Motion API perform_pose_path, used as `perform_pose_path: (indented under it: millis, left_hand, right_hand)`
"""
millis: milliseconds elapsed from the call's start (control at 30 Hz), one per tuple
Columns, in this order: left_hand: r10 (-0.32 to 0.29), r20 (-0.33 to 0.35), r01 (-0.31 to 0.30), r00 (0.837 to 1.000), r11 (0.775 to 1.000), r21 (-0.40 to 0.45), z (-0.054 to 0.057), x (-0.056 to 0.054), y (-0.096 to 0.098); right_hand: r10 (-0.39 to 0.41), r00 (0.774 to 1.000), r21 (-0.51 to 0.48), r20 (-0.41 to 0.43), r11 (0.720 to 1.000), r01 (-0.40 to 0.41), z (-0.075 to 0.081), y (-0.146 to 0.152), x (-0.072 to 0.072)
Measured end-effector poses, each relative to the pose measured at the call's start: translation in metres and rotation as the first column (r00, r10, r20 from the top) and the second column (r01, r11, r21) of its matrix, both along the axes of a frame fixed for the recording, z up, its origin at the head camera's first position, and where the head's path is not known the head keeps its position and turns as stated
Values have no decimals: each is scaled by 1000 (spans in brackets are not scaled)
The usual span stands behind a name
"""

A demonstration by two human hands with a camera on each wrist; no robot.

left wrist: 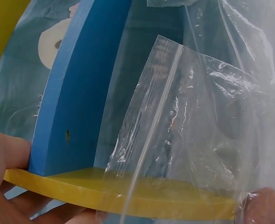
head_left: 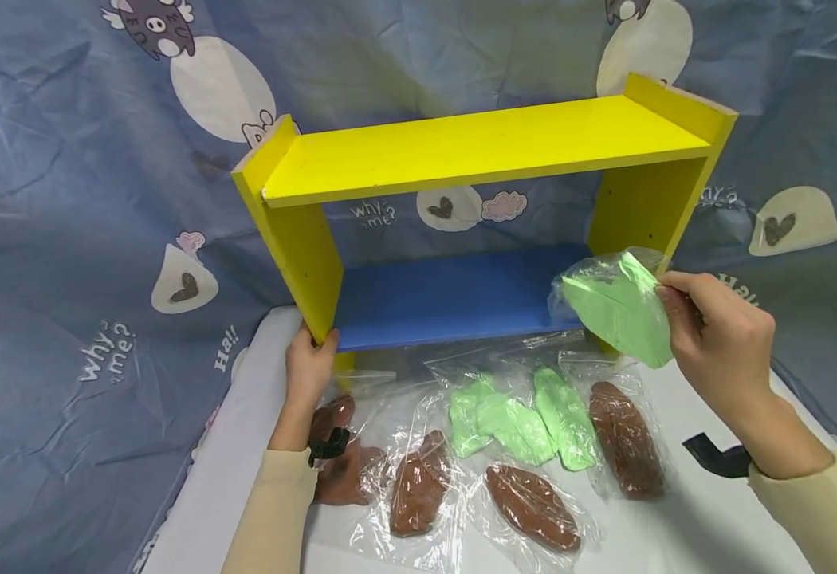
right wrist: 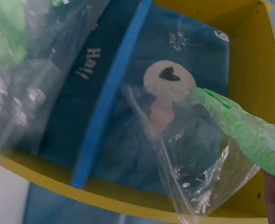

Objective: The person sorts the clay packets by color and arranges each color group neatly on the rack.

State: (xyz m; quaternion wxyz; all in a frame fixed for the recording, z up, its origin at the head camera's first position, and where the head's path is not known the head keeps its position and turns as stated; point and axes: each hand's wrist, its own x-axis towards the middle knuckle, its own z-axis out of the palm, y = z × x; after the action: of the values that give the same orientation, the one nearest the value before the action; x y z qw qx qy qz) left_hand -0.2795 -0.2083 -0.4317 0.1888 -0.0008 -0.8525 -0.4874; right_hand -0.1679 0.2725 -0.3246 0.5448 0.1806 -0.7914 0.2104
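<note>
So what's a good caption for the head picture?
Right hand holds a bagged green piece; left hand grips the shelf.

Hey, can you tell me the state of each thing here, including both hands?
Yellow-and-blue shelf: standing upright.
Left hand: gripping the shelf's left side panel.
Right hand: pinching the raised green-filled bag.
Raised green-filled bag: held up before the shelf; seal unclear.
Other green-filled bags: lying on the white table.
Brown-filled bags: lying on the white table.
</note>
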Motion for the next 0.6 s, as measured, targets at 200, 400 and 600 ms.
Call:
perform_pose_path:
  millis: [200,400,600]
  left_hand:
    - [2,5,-2,1000,1000,3,1,1,0]
    - [-1,-2,1,1000,1000,-2,2,1,0]
    - [-15,8,14,1000,1000,8,1,1,0]
  right_hand:
    - [3,1000,80,-16,997,-1,12,6,-31]
    - [6,999,173,-43,985,1,25,6,-57]
    - [6,986,335,-169,941,51,18,0,-84]
